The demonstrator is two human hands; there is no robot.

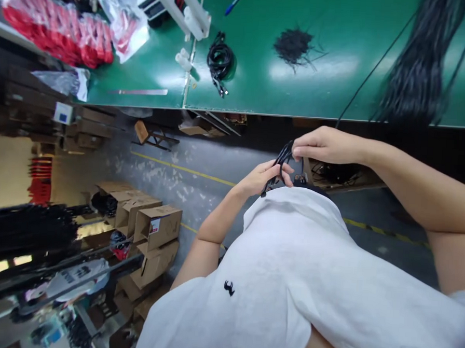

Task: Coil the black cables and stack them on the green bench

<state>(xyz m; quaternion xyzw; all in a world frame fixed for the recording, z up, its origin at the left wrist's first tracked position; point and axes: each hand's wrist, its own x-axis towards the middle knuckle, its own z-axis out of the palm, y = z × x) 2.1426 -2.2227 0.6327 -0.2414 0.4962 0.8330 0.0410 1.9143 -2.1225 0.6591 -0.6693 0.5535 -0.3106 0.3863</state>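
A partly looped black cable [283, 158] hangs between my hands, just off the table's front edge and in front of my white shirt. My left hand [264, 176] is closed around its loops, with a cable end poking out below the fingers. At the right side of the loops, my right hand [320, 145] pinches the cable. Behind that hand a thin black strand [368, 77] runs up over the green table [244, 96] toward a thick bundle of black cables [415, 69]. A finished-looking cable coil [220, 59] with its plugs showing lies on the table.
A pile of short black ties [294, 46] and a blue pen [235, 3] lie on the table. At the left are bagged red items [64, 30], a metal ruler-like strip [139, 91] and a white frame [192, 13]. Cardboard boxes [157, 224] stand on the floor.
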